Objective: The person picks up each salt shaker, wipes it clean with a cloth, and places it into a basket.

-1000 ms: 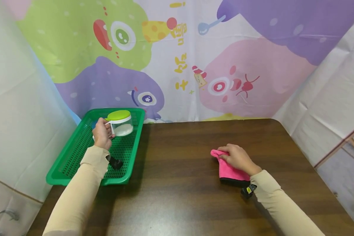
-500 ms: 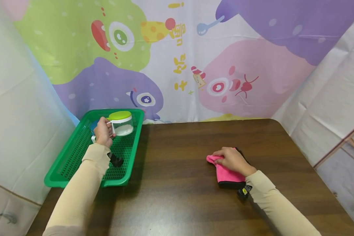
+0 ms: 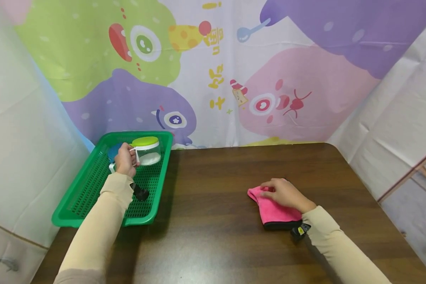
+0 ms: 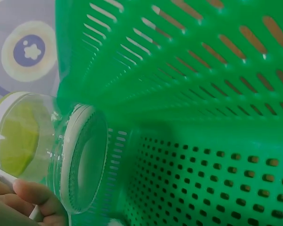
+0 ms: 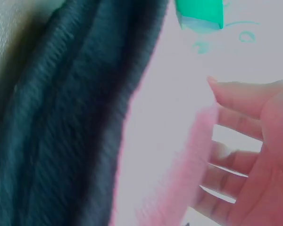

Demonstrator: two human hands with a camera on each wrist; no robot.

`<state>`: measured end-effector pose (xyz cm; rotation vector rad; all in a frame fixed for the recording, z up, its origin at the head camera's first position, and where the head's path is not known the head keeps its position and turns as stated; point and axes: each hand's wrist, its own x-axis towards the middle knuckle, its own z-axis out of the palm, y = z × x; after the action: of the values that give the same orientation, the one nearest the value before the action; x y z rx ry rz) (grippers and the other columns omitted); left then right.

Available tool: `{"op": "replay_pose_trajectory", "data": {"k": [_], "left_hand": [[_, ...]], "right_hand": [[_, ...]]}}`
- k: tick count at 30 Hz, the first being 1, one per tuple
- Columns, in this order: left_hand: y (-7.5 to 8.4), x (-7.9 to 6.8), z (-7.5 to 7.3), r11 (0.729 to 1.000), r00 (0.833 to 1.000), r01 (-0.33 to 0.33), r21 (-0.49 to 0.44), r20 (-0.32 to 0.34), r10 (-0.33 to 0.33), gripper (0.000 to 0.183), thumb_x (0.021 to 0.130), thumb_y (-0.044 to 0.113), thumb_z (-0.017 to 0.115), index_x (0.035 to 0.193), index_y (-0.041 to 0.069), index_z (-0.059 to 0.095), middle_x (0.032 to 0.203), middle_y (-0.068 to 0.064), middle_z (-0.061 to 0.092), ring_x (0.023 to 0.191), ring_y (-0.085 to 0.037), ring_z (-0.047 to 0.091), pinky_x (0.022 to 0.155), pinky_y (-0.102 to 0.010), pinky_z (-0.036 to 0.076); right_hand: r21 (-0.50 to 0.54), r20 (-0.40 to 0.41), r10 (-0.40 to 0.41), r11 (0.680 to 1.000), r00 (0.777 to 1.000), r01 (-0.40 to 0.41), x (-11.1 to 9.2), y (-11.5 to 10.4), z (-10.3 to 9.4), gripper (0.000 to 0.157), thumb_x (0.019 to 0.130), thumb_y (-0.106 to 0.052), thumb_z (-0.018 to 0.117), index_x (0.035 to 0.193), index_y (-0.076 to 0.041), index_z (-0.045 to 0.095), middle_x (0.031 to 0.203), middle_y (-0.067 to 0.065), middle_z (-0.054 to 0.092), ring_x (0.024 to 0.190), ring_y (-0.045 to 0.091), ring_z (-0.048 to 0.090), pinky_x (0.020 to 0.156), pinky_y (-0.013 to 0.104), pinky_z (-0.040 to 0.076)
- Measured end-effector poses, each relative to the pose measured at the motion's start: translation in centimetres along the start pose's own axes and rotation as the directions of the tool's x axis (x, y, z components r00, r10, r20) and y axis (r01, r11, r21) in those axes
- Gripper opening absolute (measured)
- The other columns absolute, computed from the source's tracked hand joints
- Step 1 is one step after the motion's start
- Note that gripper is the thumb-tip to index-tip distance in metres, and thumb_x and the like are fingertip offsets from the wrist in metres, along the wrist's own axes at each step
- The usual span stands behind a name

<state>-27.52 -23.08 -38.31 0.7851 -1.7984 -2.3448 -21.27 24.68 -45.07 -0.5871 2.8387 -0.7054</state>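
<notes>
My left hand (image 3: 125, 159) grips the white handle of a clear jar (image 3: 150, 157) with a lime-green lid and white contents. It holds the jar over the far end of the green basket (image 3: 156, 197). In the left wrist view the jar (image 4: 54, 146) appears sideways near the basket's slotted wall, with curled fingers at its handle. On the table's right side, my right hand (image 3: 285, 194) rests on a folded pink cloth (image 3: 271, 211) with black edging. The right wrist view shows relaxed fingers (image 5: 233, 162) touching the cloth's pink side (image 5: 155, 141).
A blue thing (image 3: 114, 152) with a white part below it sits in the basket behind my left hand. The brown wooden table (image 3: 206, 221) reaches back to a cartoon-printed curtain (image 3: 213, 126). Pale curtains hang at both sides.
The jar has come down slightly toward the basket. My right hand slid the cloth a little left and nearer, then loosened its fingers, and the pinched corner spread out.
</notes>
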Motion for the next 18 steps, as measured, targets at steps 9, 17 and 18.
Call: {"op": "replay_pose_trajectory", "data": {"k": [9,17,18], "left_hand": [[-0.3,1.2,-0.2,1.0,1.0,0.024,-0.004,0.009,-0.024,0.035,0.092,0.018,0.036,0.057,0.018,0.035,0.044,0.007,0.026,0.046,-0.012,0.017,0.053,-0.032,0.027],[-1.9,4.1,-0.4,0.999,0.998,0.044,0.016,-0.055,-0.043,0.033,0.091,0.021,0.039,0.058,0.02,0.037,0.046,0.008,0.03,0.045,-0.011,0.019,0.051,-0.03,0.03],[-2.1,4.3,-0.5,0.999,0.997,0.045,0.017,-0.061,-0.043,0.032,0.091,0.021,0.039,0.059,0.02,0.038,0.047,0.008,0.03,0.046,-0.012,0.019,0.052,-0.031,0.03]], "right_hand": [[-0.066,0.041,0.02,0.998,0.999,-0.017,-0.5,0.8,-0.1,0.033,0.081,-0.021,0.076,0.111,-0.009,0.072,0.104,0.008,0.072,0.088,0.02,0.062,0.076,0.035,0.049],[-0.118,0.015,-0.04,0.992,0.999,0.041,-0.6,0.9,0.6,0.028,0.078,-0.02,0.078,0.105,-0.012,0.075,0.092,0.002,0.068,0.079,0.012,0.054,0.073,0.032,0.046],[-0.12,0.016,-0.042,0.992,0.999,0.044,-0.6,0.9,0.6,0.028,0.078,-0.021,0.078,0.105,-0.011,0.075,0.092,0.002,0.068,0.078,0.012,0.053,0.073,0.032,0.046]]}}
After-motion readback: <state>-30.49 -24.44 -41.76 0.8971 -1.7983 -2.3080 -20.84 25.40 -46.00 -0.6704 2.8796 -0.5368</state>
